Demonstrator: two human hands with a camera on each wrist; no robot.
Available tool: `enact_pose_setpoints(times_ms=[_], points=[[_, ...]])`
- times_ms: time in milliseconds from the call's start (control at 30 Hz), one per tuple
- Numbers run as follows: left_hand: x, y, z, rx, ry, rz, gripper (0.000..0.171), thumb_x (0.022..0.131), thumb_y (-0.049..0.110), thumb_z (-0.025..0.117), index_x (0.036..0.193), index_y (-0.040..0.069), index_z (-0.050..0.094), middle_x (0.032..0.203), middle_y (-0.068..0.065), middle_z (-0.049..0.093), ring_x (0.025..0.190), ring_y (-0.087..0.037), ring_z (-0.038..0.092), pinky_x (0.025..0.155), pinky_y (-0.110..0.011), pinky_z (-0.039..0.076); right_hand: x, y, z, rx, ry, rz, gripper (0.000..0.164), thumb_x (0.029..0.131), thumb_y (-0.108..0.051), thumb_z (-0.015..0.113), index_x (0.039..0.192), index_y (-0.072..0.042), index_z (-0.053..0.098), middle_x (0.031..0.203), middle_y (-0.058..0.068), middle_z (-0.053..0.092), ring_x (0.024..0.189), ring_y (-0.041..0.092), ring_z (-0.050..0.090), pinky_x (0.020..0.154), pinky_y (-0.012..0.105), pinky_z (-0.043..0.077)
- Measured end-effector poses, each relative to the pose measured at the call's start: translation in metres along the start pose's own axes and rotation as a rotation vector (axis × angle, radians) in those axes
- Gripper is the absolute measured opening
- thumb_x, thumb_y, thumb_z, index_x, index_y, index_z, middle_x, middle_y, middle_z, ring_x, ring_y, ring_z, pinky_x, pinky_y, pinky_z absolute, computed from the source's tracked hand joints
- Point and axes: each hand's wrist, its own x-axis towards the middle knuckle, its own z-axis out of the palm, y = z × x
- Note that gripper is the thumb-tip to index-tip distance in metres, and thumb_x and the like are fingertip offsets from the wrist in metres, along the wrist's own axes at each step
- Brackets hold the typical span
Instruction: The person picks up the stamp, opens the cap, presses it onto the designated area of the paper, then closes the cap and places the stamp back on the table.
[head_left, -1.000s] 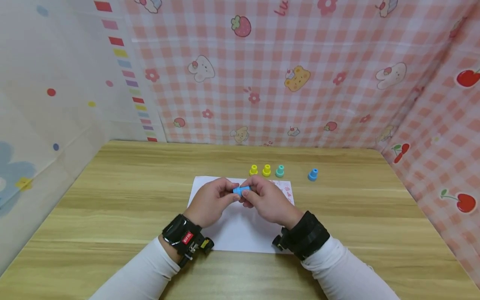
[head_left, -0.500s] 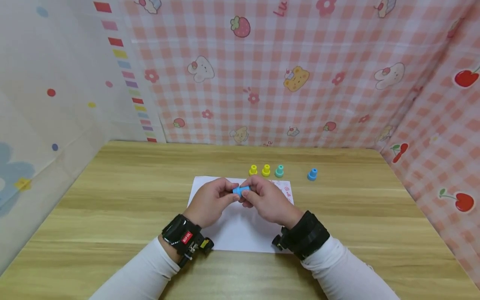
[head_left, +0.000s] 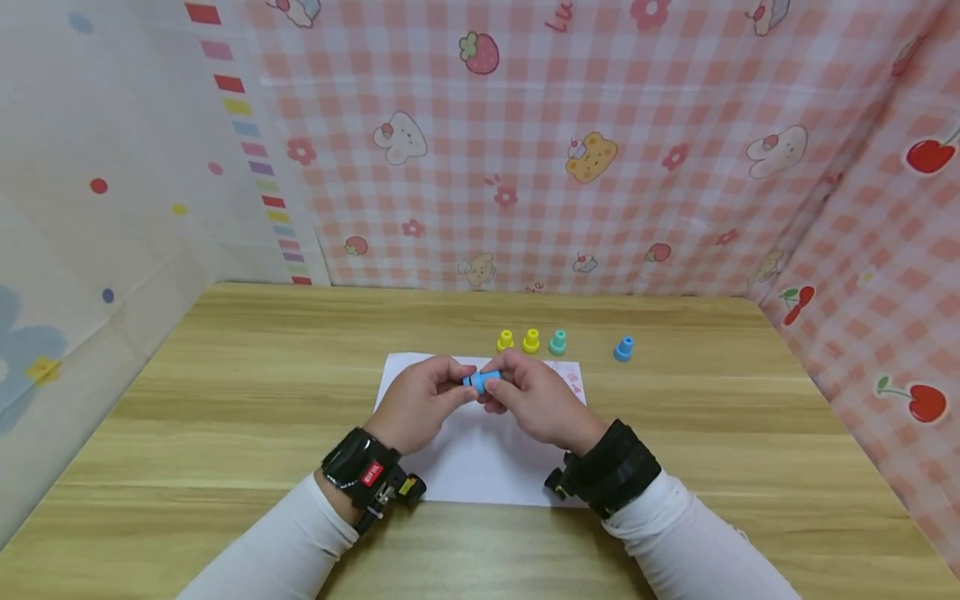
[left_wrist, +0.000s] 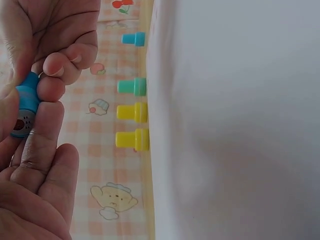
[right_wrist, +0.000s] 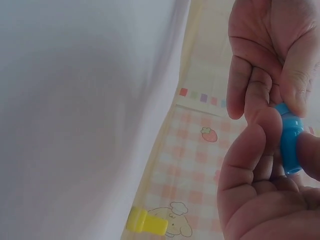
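One stepped, glossy blue plastic cylinder (right_wrist: 290, 141) is pinched by left grip (head_left: 420, 404) and right grip (head_left: 542, 403).

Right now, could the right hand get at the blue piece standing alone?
Probably not yet: the right hand pinches another blue piece, though nothing visible blocks its way to the lone piece.

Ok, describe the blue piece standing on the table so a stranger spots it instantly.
On the wooden table, look past the far edge of the white sheet to a row of small stepped pieces. The blue piece stands at the right end, across a gap from the teal piece. It is the only blue one standing; the left hand and right hand grip the other blue one.
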Motion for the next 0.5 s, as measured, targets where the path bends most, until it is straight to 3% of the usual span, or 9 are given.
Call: enact_pose_setpoints(times_ms=[233, 500], points=[[0.001, -0.001, -0.003, 0.017, 0.022, 0.01, 0.007, 0.087, 0.023, 0.069, 0.091, 0.02, 0.065, 0.094, 0.01, 0.066, 0.083, -0.004, 0.058, 0.069, -0.032, 0.053, 0.002, 0.0, -0.007, -0.001, 0.056, -0.015, 0.011, 0.097, -0.017, 0.053, 0.104, -0.011, 0.058, 0.095, 0.008, 0.065, 0.084, 0.021, 0.062, 0.077, 0.035, 0.054], [0.001, -0.001, -0.007, -0.008, 0.036, -0.023, 0.012, 0.089, 0.022, 0.067, 0.098, 0.015, 0.065, 0.095, 0.008, 0.066, 0.082, -0.004, 0.059, 0.071, -0.031, 0.053, -0.001, -0.008, -0.036, -0.095, 0.246, -0.007, 0.013, 0.094, -0.022, 0.059, 0.105, -0.015, 0.062, 0.099, 0.004, 0.063, 0.085, 0.021, 0.059, 0.081, 0.046, 0.051]])
